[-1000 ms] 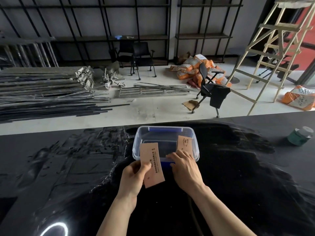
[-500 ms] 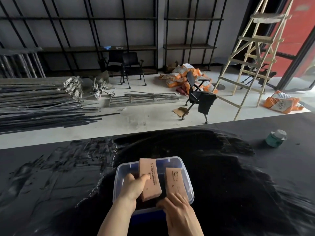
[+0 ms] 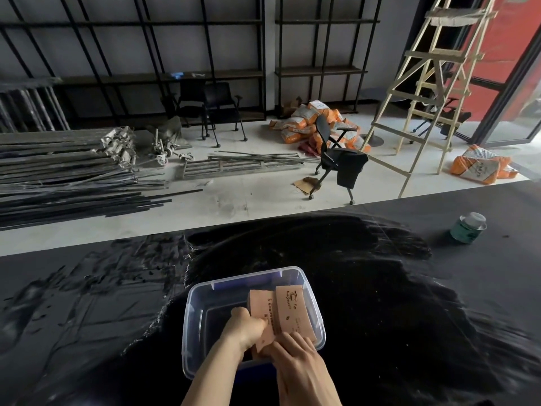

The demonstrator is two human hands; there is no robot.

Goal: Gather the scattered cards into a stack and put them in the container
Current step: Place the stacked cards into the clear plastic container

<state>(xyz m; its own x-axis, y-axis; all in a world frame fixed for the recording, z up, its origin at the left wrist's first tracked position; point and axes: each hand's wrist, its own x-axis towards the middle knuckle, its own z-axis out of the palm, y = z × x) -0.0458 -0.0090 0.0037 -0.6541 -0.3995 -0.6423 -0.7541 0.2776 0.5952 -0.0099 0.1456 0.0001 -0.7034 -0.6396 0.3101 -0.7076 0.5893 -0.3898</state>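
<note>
Low in the frame's centre: both hands inside the box [image 3: 190, 323]. Left hand [image 3: 244, 328] pinching one card stack [image 3: 263, 310]; right hand [image 3: 295, 354] closed on the other [image 3: 294, 309]. Probably light, thin, slippery; best gripped across the long edges.

Two bare forearms, left hand [image 3: 244, 326] and right hand [image 3: 295, 357] without sleeves, gloves or jewellery

A black, scuffed table [image 3: 380, 303] carries a clear plastic container [image 3: 190, 326] near its front edge and a green lidded jar [image 3: 467, 228] far right.
</note>
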